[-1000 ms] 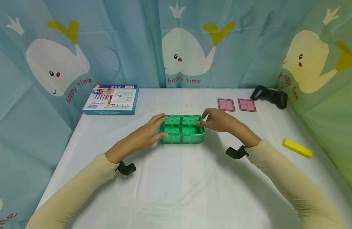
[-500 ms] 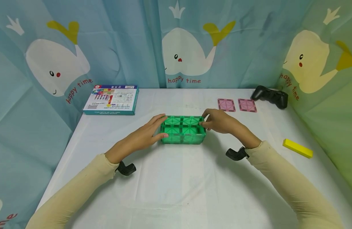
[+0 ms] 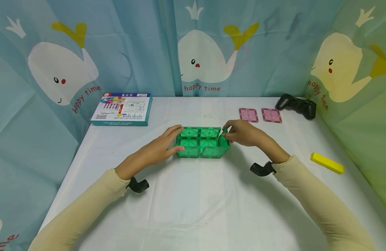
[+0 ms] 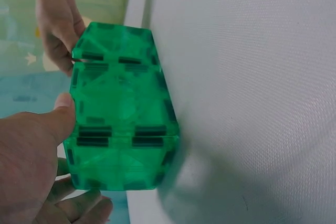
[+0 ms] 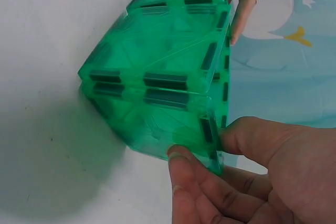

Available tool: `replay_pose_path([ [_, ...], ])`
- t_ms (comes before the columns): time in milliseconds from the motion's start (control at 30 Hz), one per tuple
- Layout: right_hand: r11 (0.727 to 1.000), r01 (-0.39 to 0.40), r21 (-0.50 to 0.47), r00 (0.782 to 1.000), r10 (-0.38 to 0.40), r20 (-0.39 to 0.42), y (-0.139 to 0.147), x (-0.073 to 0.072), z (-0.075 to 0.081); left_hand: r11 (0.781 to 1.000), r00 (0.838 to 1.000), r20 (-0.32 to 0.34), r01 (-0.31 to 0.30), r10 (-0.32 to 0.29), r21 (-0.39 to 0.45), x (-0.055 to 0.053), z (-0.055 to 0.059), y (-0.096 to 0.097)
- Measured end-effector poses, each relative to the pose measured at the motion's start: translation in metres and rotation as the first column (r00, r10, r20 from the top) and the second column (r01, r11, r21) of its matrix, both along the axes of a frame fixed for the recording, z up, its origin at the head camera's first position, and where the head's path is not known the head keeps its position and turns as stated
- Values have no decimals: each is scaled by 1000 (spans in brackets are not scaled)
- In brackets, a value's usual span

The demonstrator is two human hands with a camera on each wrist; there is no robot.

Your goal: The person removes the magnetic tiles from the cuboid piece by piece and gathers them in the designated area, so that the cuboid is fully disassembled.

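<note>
A low green box of translucent magnetic tiles (image 3: 189, 152) stands on the white table in front of me. My left hand (image 3: 161, 145) holds its left end, thumb on the near wall and fingers toward the far wall. At the other end, my right hand (image 3: 244, 133) pinches the green end tile (image 5: 152, 124) between thumb and fingers. That tile leans outward at its top. The near right wall tile (image 5: 157, 51) slants out with it, and gaps show at the upper corners. Dark magnet strips line the tile edges in both wrist views.
Two pink magnetic tiles (image 3: 248, 115) lie flat behind the right hand, near a black game controller (image 3: 295, 106). A yellow block (image 3: 326, 162) lies at the right. At back left is a flat printed carton (image 3: 122, 109). A whale-print curtain (image 3: 142, 52) borders the table.
My right hand has shifted slightly right, pulling the end tile outward. The near right wall tile now slants and a gap has appeared at the back right corner. My left hand has stayed put.
</note>
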State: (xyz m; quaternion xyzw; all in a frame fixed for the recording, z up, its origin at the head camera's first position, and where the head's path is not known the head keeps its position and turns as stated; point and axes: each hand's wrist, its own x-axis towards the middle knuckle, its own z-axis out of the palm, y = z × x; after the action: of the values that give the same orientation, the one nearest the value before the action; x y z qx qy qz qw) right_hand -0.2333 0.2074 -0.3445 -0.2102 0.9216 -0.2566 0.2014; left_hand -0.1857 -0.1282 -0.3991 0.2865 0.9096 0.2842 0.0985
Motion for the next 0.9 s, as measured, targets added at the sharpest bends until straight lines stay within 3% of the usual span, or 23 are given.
replay_pose_path([
  [600, 997, 15, -74, 1000, -16, -6, 5, -1, -9, 1000, 1000, 0, -23, 23, -15, 1, 4, 1],
  [900, 995, 41, -92, 999, -42, -12, 1, -1, -10, 991, 992, -31, -127, 125, -43, 3, 8, 22],
])
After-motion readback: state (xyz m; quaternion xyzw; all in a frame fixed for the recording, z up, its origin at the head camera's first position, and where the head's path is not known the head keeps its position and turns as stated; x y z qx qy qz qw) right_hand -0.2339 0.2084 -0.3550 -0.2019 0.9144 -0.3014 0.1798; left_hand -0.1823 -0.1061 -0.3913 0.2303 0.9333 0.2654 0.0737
